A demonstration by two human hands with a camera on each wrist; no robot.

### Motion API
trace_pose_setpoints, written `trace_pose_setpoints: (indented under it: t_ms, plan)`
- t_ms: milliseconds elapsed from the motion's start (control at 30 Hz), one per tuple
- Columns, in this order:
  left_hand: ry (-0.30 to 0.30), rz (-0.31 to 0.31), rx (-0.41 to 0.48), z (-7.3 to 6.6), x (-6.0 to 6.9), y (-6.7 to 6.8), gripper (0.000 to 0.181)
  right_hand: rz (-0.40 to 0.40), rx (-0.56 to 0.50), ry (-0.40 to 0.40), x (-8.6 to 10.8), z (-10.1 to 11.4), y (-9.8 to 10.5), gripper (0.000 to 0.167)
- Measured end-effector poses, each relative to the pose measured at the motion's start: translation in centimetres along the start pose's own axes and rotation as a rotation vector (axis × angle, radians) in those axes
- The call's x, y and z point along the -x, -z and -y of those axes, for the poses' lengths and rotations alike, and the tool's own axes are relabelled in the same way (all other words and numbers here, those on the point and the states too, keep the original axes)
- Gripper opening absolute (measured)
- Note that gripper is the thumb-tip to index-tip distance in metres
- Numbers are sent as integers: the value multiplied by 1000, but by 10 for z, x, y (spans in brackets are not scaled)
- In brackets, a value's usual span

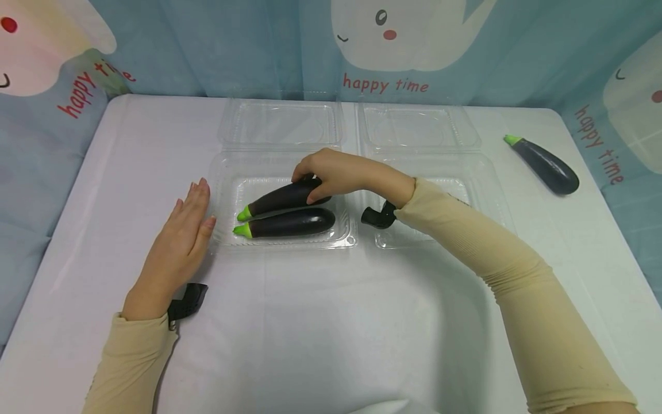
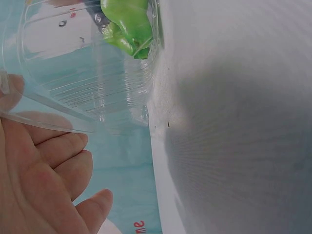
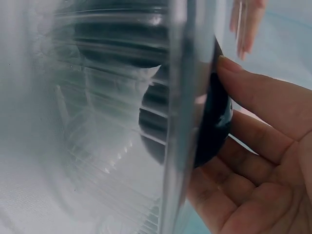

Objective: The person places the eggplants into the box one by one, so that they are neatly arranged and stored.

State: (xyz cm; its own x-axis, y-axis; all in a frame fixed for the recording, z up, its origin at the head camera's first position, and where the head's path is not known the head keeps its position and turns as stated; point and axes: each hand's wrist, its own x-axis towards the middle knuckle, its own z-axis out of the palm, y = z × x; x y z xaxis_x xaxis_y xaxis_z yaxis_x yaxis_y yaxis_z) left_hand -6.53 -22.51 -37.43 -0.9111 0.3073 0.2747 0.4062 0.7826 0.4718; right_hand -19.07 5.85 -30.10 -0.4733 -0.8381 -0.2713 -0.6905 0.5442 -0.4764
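Note:
Two dark eggplants lie side by side in the left clear plastic container [image 1: 289, 246], green stem ends to the left. My right hand [image 1: 338, 172] reaches over from the right and grips the farther eggplant [image 1: 281, 198] near its round end, thumb on the near side. The nearer eggplant [image 1: 292, 223] is untouched. In the right wrist view, the held eggplant [image 3: 213, 122] shows partly through the container wall. My left hand [image 1: 178, 241] is at the container's left edge, fingers straight; in the left wrist view, its fingertips are behind the clear rim [image 2: 53, 122].
A second clear container [image 1: 491, 184] stands to the right, partly under my right forearm. Both lids [image 1: 281, 123] lie folded back toward the curtain [image 1: 248, 46]. Another eggplant [image 1: 548, 167] lies on the white table [image 1: 310, 333] at the far right.

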Motion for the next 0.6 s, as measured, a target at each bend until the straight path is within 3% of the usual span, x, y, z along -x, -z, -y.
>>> trace_pose_setpoints:
  t_ms: [267,600]
  plan:
    - [-2,3,6,-1,0,1,56,0,-51,-7,2,-2,1,45]
    - [-12,-9,5,-1,0,0,57,-119,-157,-63,17,-10,15,38]
